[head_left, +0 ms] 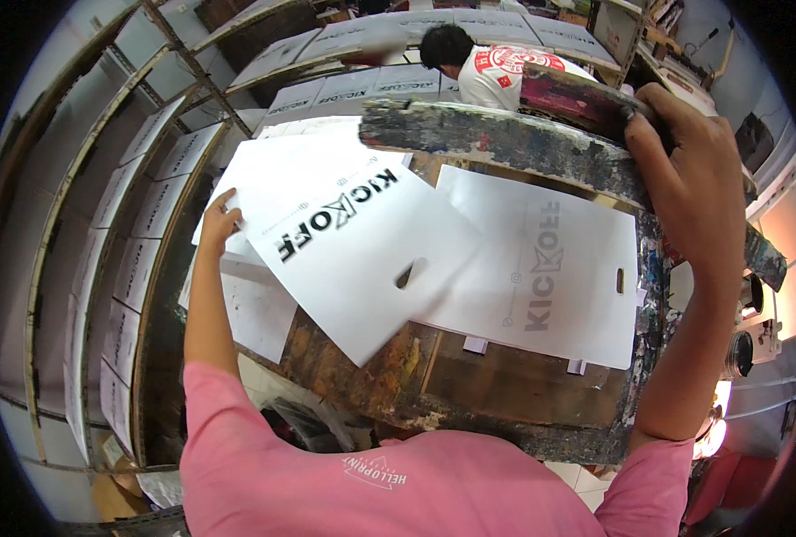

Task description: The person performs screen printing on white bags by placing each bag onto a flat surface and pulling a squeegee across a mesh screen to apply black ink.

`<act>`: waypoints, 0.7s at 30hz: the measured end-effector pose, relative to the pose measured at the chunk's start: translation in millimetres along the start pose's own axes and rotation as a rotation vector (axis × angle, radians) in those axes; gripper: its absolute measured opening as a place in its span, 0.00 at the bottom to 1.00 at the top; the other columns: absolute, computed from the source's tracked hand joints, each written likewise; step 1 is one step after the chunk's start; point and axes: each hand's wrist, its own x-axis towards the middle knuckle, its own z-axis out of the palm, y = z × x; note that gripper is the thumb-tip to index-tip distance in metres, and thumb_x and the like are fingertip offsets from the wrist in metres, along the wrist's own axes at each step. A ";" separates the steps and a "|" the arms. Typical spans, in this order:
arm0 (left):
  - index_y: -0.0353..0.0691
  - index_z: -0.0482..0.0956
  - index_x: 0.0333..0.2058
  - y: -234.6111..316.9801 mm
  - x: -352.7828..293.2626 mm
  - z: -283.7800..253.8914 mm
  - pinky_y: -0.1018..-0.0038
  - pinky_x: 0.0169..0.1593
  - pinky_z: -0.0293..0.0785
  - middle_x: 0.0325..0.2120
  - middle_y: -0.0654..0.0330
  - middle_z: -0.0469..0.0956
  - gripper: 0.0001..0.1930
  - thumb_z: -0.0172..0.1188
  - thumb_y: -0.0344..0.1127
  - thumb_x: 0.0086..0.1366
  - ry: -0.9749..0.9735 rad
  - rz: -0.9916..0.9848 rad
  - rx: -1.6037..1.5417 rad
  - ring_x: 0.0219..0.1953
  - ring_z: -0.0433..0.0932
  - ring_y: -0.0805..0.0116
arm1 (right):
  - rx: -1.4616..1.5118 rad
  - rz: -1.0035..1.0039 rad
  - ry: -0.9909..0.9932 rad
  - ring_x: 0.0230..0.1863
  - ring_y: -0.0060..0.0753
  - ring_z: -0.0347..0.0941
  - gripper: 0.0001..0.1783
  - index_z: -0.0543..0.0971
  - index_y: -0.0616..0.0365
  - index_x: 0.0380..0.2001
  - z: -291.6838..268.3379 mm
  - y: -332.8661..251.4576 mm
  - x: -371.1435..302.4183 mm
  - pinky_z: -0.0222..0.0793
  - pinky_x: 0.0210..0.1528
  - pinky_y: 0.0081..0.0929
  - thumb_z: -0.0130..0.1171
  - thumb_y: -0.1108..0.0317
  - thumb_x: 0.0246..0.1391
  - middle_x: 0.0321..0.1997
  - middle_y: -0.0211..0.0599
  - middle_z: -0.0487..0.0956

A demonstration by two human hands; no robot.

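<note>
Hands on printed bag (362, 259) and squeegee (577, 98)

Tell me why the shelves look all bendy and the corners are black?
In the head view, the fisheye lens curves the drying racks near the rim and leaves black corners; the printed white bag under the left hand is sharp, the right hand on the squeegee looks big because it is close, and bright glare washes out the lower right edge.

Curved metal drying racks (102, 233) stacked with white printed sheets, paint-stained wooden worktable (505, 394), pale tiled floor (264, 380), co-worker (496, 67) beyond
</note>
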 end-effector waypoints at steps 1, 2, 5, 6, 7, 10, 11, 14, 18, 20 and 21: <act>0.37 0.72 0.64 -21.1 23.7 -16.0 0.66 0.43 0.80 0.47 0.46 0.80 0.35 0.60 0.26 0.54 0.112 0.022 0.141 0.37 0.82 0.59 | 0.042 -0.022 0.044 0.38 0.64 0.75 0.22 0.80 0.64 0.38 -0.8 -0.3 1.2 0.68 0.47 0.49 0.54 0.53 0.57 0.34 0.59 0.79; 0.37 0.73 0.64 -45.8 41.1 -38.8 0.63 0.46 0.80 0.48 0.44 0.80 0.34 0.62 0.28 0.55 0.236 0.031 0.292 0.39 0.82 0.55 | 0.101 -0.050 0.087 0.36 0.65 0.75 0.23 0.80 0.65 0.35 -0.5 -0.5 2.2 0.68 0.44 0.52 0.54 0.52 0.56 0.30 0.60 0.79; 0.34 0.73 0.62 -15.0 41.5 -7.6 0.59 0.59 0.73 0.51 0.40 0.80 0.33 0.69 0.41 0.61 0.646 0.425 0.521 0.49 0.81 0.45 | 0.028 0.003 -0.038 0.44 0.63 0.76 0.24 0.78 0.60 0.52 -10.1 -0.2 4.0 0.68 0.52 0.47 0.52 0.54 0.60 0.40 0.61 0.80; 0.32 0.75 0.60 67.8 -7.0 55.5 0.64 0.59 0.73 0.49 0.46 0.83 0.30 0.67 0.46 0.66 0.371 0.461 0.131 0.51 0.81 0.55 | -0.020 0.049 -0.017 0.42 0.64 0.76 0.25 0.77 0.60 0.53 -9.3 -0.9 -1.8 0.68 0.50 0.49 0.53 0.54 0.59 0.37 0.61 0.80; 0.31 0.76 0.59 129.0 -75.8 78.9 0.68 0.59 0.73 0.50 0.49 0.83 0.25 0.62 0.43 0.71 -0.117 0.383 -0.231 0.54 0.80 0.63 | -0.028 0.079 0.012 0.39 0.64 0.76 0.26 0.77 0.59 0.53 -8.9 -4.9 -10.1 0.68 0.48 0.51 0.54 0.54 0.57 0.34 0.61 0.80; 0.34 0.62 0.68 167.1 -253.1 118.5 0.57 0.73 0.59 0.59 0.47 0.76 0.35 0.58 0.51 0.72 -0.830 0.431 -0.821 0.66 0.71 0.54 | -0.046 0.074 -0.013 0.40 0.60 0.77 0.33 0.71 0.58 0.63 4.0 -18.7 -49.5 0.67 0.50 0.52 0.57 0.55 0.56 0.35 0.58 0.81; 0.34 0.59 0.69 166.5 -293.1 128.5 0.54 0.73 0.59 0.61 0.44 0.73 0.39 0.57 0.57 0.71 -0.854 0.317 -1.082 0.66 0.70 0.51 | -0.097 0.075 -0.083 0.43 0.57 0.76 0.37 0.68 0.61 0.65 8.3 -27.4 -72.9 0.66 0.52 0.50 0.58 0.56 0.55 0.39 0.54 0.80; 0.30 0.55 0.69 152.7 -358.1 132.6 0.48 0.71 0.63 0.63 0.38 0.67 0.50 0.48 0.73 0.68 -0.861 -0.266 -1.682 0.67 0.68 0.45 | 0.071 -0.061 -0.410 0.46 0.50 0.71 0.30 0.75 0.60 0.57 23.2 -32.8 -148.2 0.64 0.50 0.48 0.64 0.54 0.55 0.41 0.45 0.75; 0.28 0.56 0.67 66.4 -373.5 178.4 0.51 0.69 0.65 0.60 0.39 0.70 0.56 0.40 0.81 0.64 -0.756 -0.511 -1.267 0.63 0.72 0.46 | 0.249 0.000 -0.698 0.44 0.49 0.75 0.19 0.83 0.53 0.45 60.8 -33.1 -220.8 0.70 0.45 0.46 0.64 0.52 0.56 0.42 0.43 0.80; 0.29 0.57 0.67 41.0 -371.8 195.3 0.53 0.69 0.65 0.58 0.41 0.72 0.56 0.40 0.81 0.64 -0.762 -0.636 -1.192 0.61 0.73 0.48 | 0.357 0.120 -0.780 0.44 0.47 0.75 0.21 0.82 0.54 0.47 81.2 -45.1 -252.7 0.74 0.45 0.45 0.67 0.55 0.53 0.42 0.39 0.78; 0.30 0.57 0.67 31.3 -370.8 201.7 0.54 0.68 0.67 0.58 0.40 0.71 0.54 0.37 0.81 0.66 -0.761 -0.663 -1.170 0.61 0.73 0.48 | 0.315 0.110 -0.766 0.44 0.46 0.75 0.22 0.81 0.54 0.48 90.4 -51.3 -265.8 0.75 0.45 0.44 0.68 0.55 0.52 0.41 0.38 0.78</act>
